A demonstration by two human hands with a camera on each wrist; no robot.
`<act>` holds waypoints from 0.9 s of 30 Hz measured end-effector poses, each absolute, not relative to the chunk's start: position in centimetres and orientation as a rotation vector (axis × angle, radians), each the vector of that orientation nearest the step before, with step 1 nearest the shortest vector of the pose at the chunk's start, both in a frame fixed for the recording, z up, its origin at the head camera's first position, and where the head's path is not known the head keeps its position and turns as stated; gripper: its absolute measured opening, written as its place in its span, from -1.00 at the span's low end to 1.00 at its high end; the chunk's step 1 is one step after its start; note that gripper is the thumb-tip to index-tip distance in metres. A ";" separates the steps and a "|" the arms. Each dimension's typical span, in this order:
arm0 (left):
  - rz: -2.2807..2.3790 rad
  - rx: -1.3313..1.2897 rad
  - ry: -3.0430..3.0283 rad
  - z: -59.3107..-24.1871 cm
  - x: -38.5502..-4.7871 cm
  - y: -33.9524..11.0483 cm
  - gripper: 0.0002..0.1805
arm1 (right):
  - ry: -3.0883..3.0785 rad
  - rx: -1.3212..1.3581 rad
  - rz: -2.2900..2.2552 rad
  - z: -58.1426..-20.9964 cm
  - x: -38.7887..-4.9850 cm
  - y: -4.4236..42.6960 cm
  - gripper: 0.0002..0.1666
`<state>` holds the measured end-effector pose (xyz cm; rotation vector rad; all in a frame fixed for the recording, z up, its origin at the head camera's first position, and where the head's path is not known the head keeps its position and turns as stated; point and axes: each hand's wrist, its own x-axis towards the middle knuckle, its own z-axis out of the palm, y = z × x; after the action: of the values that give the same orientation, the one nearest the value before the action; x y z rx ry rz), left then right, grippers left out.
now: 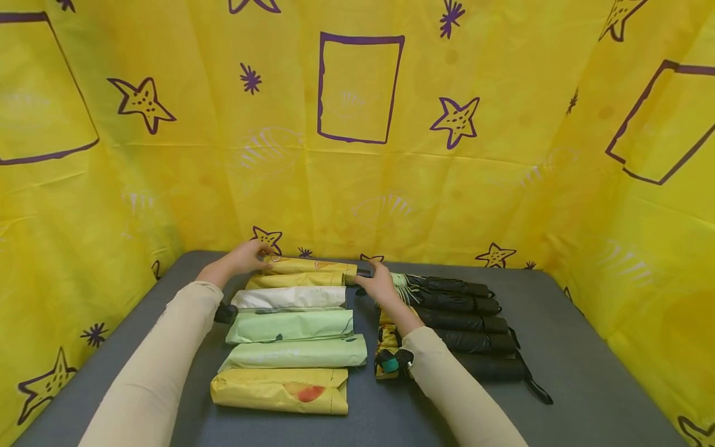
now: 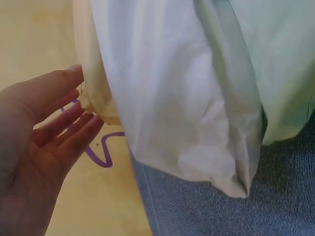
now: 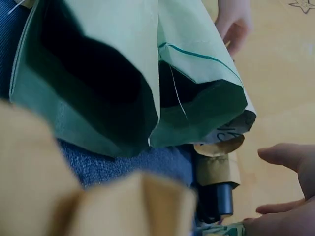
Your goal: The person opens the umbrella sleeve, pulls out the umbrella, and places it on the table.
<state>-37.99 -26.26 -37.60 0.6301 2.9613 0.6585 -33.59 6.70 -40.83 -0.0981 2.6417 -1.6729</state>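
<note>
At the back of a row of fabric sleeves lies a yellow sleeve with an orange-slice print (image 1: 313,266), a black handle end (image 1: 364,273) showing at its right. My left hand (image 1: 248,257) is at its left end; in the left wrist view the fingertips touch the closed tip, fingers nearly straight. Beside the right end is my right hand (image 1: 381,284), thumb and fingers spread apart, as the right wrist view shows near the black handle. In front lie another yellow sleeve (image 1: 296,280), a white sleeve (image 1: 290,298), two pale green sleeves (image 1: 290,326) and a yellow fruit-print sleeve (image 1: 262,390).
Several folded black umbrellas (image 1: 475,320) lie side by side on the right, partly behind my right forearm. One has a wrist strap (image 1: 537,388) trailing over the dark grey table (image 1: 592,385). A yellow patterned curtain (image 1: 357,192) stands around the back and sides.
</note>
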 end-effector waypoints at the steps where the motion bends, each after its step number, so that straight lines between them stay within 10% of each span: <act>1: 0.662 0.633 2.965 -37.6 -37.9 -26.2 -0.49 | 2.643 -0.089 -1.666 -40.8 -33.6 6.6 -0.20; 27: 0.730 0.560 2.944 -38.3 -38.8 -26.3 -0.59 | 2.538 -0.007 -1.628 -41.6 -33.5 4.8 -0.01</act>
<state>-38.82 -26.25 -38.26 0.5600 2.9440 0.7301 -33.45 4.79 -41.63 -0.0074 2.5378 -1.6280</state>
